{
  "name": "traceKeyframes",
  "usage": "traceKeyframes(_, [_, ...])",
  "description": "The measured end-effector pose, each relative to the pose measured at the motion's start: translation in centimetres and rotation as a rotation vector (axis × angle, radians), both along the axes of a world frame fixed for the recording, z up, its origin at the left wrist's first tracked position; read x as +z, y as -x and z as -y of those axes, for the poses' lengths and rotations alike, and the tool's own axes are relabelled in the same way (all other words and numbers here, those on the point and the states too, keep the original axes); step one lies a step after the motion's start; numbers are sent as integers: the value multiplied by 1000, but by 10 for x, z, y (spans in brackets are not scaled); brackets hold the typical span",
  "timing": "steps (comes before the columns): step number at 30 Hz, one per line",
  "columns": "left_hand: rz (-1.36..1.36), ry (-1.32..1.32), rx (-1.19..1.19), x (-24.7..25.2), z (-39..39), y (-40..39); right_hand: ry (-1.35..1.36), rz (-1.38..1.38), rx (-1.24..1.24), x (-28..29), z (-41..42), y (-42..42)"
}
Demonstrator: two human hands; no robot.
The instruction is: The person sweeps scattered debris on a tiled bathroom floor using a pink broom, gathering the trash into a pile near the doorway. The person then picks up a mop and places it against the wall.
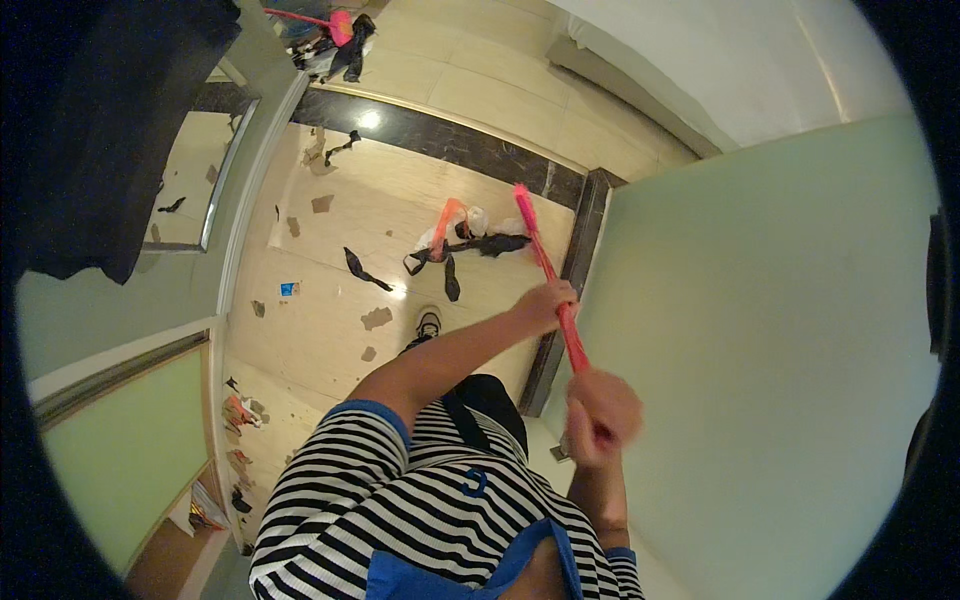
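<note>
Both of my hands are closed around the red handle of a broom [573, 341]. My left hand [549, 306] grips it lower down, nearer the bristles, and my right hand [604, 416], slightly blurred, holds the top end. The broom's pink head [523, 201] is close to the dark stone threshold. Just left of it lies a loose pile of litter: a strip of black plastic [491, 244], an orange plastic piece [448, 221] and crumpled white scraps [475, 220]. Another black strip [365, 268] lies apart on the tiled floor.
A dark stone threshold [450, 142] crosses the floor ahead. Beyond it, a pink long-handled tool [340, 28] rests by more black litter. A pale green panel [750, 337] stands close on my right. Brown scraps [376, 319] and a blue wrapper [289, 289] dot the floor.
</note>
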State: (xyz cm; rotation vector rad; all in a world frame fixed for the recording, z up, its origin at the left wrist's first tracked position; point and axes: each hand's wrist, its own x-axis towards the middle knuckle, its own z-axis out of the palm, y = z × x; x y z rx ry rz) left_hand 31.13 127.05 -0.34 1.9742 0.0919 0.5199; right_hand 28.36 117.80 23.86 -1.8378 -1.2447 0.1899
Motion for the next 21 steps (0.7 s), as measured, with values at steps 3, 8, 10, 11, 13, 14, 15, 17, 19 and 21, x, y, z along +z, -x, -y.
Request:
traceKeyframes(3, [-80,102,80,-25,-18,-12,-19,-130,221,-43,-35,-25])
traceKeyframes(8, [-144,67,188,-25,-32,17,-160,-265,417,-32,-53,-31])
traceKeyframes(10, [-182,38,235,-7,-33,38,-224,-295,486,-20,-50,-29])
traceKeyframes(11, [-191,39,270,7,-32,48,-235,-340,522,-16,-46,-33])
traceKeyframes(13, [-205,2,352,23,-27,57,-255,-432,610,-10,-35,-43])
traceKeyframes(14, [-210,-35,386,27,-24,58,-255,-434,554,-9,-25,-49])
traceKeyframes(15, [-218,-74,423,30,-21,60,-231,-395,512,-3,-17,-55])
traceKeyframes(17, [-228,-114,498,32,-12,54,-179,-323,435,15,-2,-71])
traceKeyframes(19, [-225,-142,559,52,-1,40,-168,-403,434,28,23,-91])
traceKeyframes(21, [-241,-86,543,65,6,26,-144,-425,528,34,27,-104])
